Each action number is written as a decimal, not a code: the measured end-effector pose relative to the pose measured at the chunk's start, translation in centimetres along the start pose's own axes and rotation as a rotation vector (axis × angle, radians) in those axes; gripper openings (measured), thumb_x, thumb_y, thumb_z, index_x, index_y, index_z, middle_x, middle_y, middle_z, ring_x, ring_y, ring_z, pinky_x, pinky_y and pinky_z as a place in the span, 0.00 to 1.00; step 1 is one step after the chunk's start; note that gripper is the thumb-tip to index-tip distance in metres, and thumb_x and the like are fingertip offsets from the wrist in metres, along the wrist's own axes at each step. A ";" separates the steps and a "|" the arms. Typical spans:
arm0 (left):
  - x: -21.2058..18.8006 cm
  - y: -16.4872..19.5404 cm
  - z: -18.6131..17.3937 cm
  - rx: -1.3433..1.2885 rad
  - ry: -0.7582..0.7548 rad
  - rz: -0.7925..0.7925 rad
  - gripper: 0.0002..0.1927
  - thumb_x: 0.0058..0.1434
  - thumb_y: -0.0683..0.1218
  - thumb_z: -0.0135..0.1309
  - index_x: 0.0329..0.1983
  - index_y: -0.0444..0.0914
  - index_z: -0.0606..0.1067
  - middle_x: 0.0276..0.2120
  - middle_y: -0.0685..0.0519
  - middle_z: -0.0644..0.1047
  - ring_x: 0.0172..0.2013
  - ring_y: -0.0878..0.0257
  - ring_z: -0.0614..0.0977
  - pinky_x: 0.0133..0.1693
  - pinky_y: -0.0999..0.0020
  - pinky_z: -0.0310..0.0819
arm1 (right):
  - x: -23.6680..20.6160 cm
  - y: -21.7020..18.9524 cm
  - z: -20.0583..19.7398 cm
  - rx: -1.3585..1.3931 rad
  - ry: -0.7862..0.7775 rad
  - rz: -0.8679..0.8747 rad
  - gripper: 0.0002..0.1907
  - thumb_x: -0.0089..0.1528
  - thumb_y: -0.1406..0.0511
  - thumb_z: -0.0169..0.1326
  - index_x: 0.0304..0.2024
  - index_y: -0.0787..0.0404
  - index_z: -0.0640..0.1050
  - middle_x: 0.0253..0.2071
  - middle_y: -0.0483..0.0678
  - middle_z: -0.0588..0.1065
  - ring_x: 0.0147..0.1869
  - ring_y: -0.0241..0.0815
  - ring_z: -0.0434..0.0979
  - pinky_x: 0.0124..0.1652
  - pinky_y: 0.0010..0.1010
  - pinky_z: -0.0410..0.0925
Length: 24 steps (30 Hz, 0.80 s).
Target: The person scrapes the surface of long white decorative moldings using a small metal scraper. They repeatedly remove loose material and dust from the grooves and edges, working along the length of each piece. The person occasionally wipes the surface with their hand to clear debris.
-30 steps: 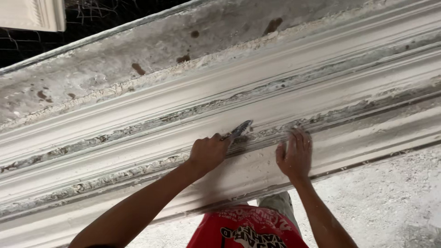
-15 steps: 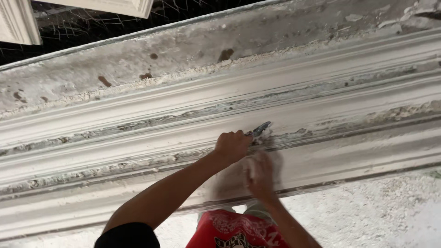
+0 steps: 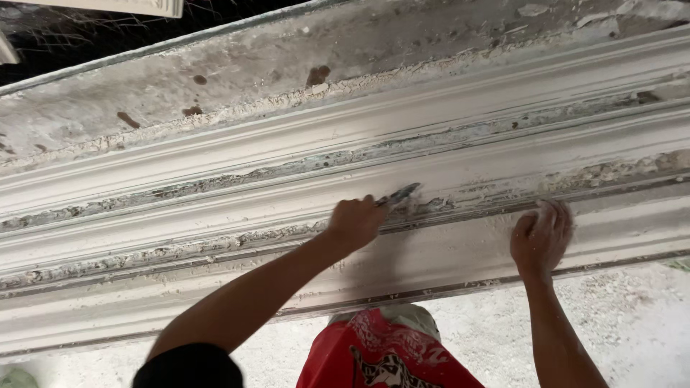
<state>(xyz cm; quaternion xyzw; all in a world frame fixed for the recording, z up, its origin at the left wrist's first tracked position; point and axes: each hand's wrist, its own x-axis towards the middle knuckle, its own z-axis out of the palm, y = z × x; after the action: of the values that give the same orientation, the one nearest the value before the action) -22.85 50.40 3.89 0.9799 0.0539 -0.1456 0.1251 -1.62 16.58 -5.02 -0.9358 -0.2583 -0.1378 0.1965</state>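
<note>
A small scraper (image 3: 399, 195) is gripped by the left hand (image 3: 356, 223) at the moulding (image 3: 215, 215) groove; the right hand (image 3: 540, 237) is pressed flat, spread, well apart

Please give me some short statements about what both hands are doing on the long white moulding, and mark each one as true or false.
1. The left hand holds a small flat metal scraper blade against the long white plaster moulding. True.
2. The right hand holds a paintbrush. False: it holds nothing and lies flat on the moulding, fingers spread.
3. The two hands touch each other. False: they are apart, the right hand further along the moulding.
4. The grooves of the moulding show rough, grey, flaking patches. True.
5. Red printed cloth shows at the bottom edge, between the arms. True.
6. The blade tip rests on the gritty pale ground. False: it is at a groove in the moulding.
</note>
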 end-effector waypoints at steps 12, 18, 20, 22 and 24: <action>-1.1 -0.5 -1.4 -0.024 -0.070 0.006 0.15 0.69 0.44 0.46 0.57 0.39 0.73 0.35 0.43 0.76 0.25 0.54 0.83 0.23 0.55 0.78 | 0.7 -1.2 -0.8 -0.068 0.047 -0.024 0.17 0.72 0.64 0.44 0.56 0.70 0.74 0.62 0.61 0.73 0.73 0.59 0.67 0.72 0.52 0.59; 2.8 3.2 -1.9 -0.015 0.034 0.032 0.14 0.66 0.47 0.49 0.53 0.42 0.76 0.36 0.43 0.77 0.28 0.50 0.82 0.27 0.51 0.77 | 0.6 -1.3 -1.1 -0.044 0.064 -0.025 0.15 0.71 0.64 0.45 0.54 0.67 0.75 0.62 0.59 0.73 0.73 0.59 0.67 0.71 0.53 0.59; 2.9 3.4 -1.9 -0.014 0.040 0.018 0.16 0.65 0.47 0.49 0.55 0.43 0.75 0.36 0.42 0.77 0.27 0.50 0.82 0.26 0.51 0.78 | 0.7 -0.9 -1.1 -0.013 0.055 -0.036 0.15 0.71 0.63 0.44 0.54 0.65 0.75 0.63 0.59 0.73 0.74 0.59 0.66 0.72 0.54 0.58; 2.9 3.7 -1.6 -0.043 0.013 -0.023 0.20 0.63 0.46 0.48 0.59 0.43 0.73 0.35 0.41 0.77 0.25 0.50 0.82 0.24 0.52 0.79 | 0.9 -0.6 -0.9 -0.006 0.013 0.015 0.16 0.71 0.61 0.44 0.55 0.64 0.75 0.64 0.59 0.72 0.73 0.58 0.65 0.72 0.57 0.55; 3.3 4.5 -1.2 -0.034 0.022 -0.050 0.18 0.66 0.46 0.48 0.58 0.43 0.74 0.34 0.43 0.77 0.25 0.52 0.82 0.25 0.52 0.78 | 1.1 -0.4 -0.6 -0.003 -0.009 0.042 0.17 0.70 0.60 0.44 0.56 0.63 0.74 0.65 0.59 0.71 0.74 0.58 0.64 0.72 0.59 0.52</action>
<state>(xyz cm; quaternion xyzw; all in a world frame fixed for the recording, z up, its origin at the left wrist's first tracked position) -18.78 46.65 5.04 0.9775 0.0823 -0.1371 0.1373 -1.04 17.10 -4.03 -0.9420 -0.2391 -0.1297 0.1967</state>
